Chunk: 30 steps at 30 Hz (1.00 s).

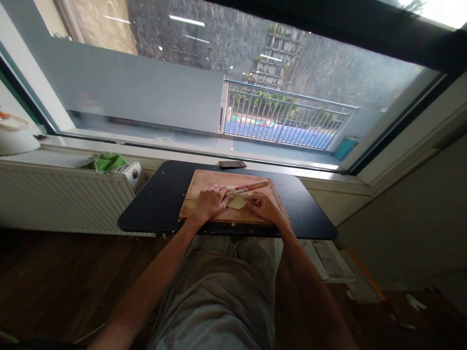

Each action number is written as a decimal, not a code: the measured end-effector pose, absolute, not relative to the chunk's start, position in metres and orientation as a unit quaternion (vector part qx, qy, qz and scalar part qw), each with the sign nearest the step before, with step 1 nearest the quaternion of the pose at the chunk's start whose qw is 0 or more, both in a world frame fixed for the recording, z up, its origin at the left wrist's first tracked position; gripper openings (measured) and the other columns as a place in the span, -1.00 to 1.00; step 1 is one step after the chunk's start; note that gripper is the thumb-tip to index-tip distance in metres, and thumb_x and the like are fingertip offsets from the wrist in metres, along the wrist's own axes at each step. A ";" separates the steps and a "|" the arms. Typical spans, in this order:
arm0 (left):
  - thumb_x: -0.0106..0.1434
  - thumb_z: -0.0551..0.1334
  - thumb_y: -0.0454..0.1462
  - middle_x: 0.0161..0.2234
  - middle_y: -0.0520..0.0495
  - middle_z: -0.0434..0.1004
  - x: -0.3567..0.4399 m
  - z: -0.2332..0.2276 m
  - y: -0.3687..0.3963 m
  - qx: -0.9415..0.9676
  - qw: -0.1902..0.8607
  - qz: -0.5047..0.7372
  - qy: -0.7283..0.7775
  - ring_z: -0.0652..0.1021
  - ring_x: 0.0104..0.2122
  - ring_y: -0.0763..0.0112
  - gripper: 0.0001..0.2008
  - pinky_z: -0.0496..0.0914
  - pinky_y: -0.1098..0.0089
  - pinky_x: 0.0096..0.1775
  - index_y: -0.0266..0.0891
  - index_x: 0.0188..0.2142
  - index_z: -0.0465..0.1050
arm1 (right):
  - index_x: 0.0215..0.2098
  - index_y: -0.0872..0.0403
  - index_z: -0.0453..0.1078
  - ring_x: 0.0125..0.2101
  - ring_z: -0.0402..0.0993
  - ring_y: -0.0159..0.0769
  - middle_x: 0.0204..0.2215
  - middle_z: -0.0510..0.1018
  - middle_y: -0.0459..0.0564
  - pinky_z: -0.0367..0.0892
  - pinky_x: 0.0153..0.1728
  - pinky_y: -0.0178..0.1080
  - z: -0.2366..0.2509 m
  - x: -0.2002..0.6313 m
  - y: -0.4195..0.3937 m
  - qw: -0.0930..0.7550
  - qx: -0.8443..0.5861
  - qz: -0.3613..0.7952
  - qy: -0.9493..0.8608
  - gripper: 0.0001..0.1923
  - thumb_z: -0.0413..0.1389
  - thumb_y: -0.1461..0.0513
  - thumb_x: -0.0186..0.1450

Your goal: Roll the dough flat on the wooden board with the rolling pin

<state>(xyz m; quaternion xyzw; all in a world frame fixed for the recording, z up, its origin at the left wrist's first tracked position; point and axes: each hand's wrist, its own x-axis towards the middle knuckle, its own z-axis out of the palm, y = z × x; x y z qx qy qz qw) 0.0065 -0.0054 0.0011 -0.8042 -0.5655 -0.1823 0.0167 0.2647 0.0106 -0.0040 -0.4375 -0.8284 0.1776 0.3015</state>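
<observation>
Slim and straight, the rolling pin (pixel 255 185) lay on the wooden board (pixel 207 179), its wood-brown length marked with red and white, its long axis slanting from beneath the left hand's (pixel 210 201) fingers rightward and slightly windowward, past the right hand's (pixel 266 206) fingertips. Whether the left fingers gripped or merely pressed it, I couldn't tell; the right ones bunched narrowly at the edge of pale, flat dough (pixel 237 202), any pinch unclear.
</observation>
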 end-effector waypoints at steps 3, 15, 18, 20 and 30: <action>0.58 0.13 -0.05 0.14 -0.20 0.66 0.007 0.001 -0.006 -0.802 0.013 -0.187 -0.567 0.62 0.10 0.10 -0.62 0.48 0.21 0.10 -0.13 0.21 0.54 | -0.05 0.04 0.73 -0.38 0.55 -0.29 -0.31 0.75 -0.02 0.47 -0.25 -0.26 -0.002 0.264 0.009 0.298 -0.449 0.181 -0.823 -0.70 0.20 0.26 0.34; 0.59 0.12 -0.03 0.12 -0.20 0.66 0.006 0.003 -0.009 -0.803 0.015 -0.190 -0.564 0.62 0.10 0.11 -0.61 0.47 0.21 0.09 -0.14 0.20 0.54 | -0.20 0.04 0.73 -0.32 0.61 -0.23 -0.27 0.75 0.01 0.49 -0.16 -0.20 -0.003 0.262 0.008 0.298 -0.462 0.163 -0.819 -0.77 0.19 0.19 0.43; 0.59 0.11 -0.03 0.12 -0.21 0.66 0.007 0.002 -0.009 -0.803 0.015 -0.189 -0.565 0.62 0.09 0.11 -0.60 0.47 0.22 0.08 -0.14 0.20 0.53 | -0.27 0.06 0.70 -0.32 0.59 -0.21 -0.33 0.72 0.02 0.49 -0.16 -0.19 0.001 0.259 0.004 0.306 -0.461 0.162 -0.817 -0.74 0.17 0.17 0.45; 0.59 0.11 -0.02 0.11 -0.20 0.67 0.007 0.002 -0.009 -0.802 0.017 -0.192 -0.566 0.63 0.07 0.11 -0.61 0.47 0.22 0.07 -0.14 0.19 0.53 | -0.27 0.06 0.70 -0.33 0.58 -0.21 -0.36 0.70 0.01 0.49 -0.15 -0.19 0.003 0.258 0.003 0.309 -0.461 0.161 -0.817 -0.74 0.17 0.17 0.44; 0.59 0.14 -0.03 0.10 -0.18 0.68 0.007 0.000 -0.009 -0.801 0.032 -0.199 -0.564 0.64 0.03 0.10 -0.64 0.47 0.21 0.01 -0.16 0.14 0.54 | -0.20 0.05 0.73 -0.36 0.57 -0.24 -0.35 0.73 0.01 0.44 -0.23 -0.24 0.003 0.257 0.007 0.339 -0.408 0.175 -0.830 -0.77 0.19 0.31 0.38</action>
